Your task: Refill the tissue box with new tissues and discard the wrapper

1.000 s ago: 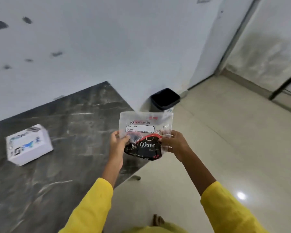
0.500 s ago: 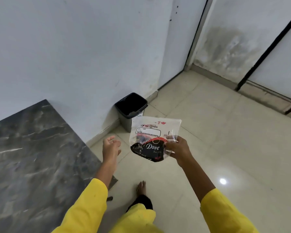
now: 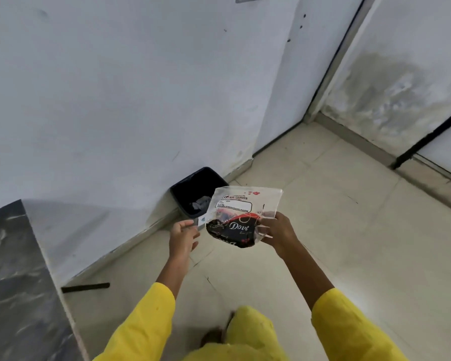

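A clear plastic tissue wrapper with a black "Dove" print hangs in front of me, pinched at its right edge by my right hand. My left hand is just left of the wrapper, fingers apart, holding nothing. Behind the wrapper a black waste bin stands on the floor against the white wall, with some crumpled paper inside. The tissue box is out of view.
The dark marble tabletop fills the lower left corner. A black strip lies on the beige tiled floor near the wall. A door frame stands at the back right. My yellow-clad knee is below.
My left hand let go of the wrapper, which now hangs from my right hand only. The view swung right, away from the table and tissue box, and closer to the bin.
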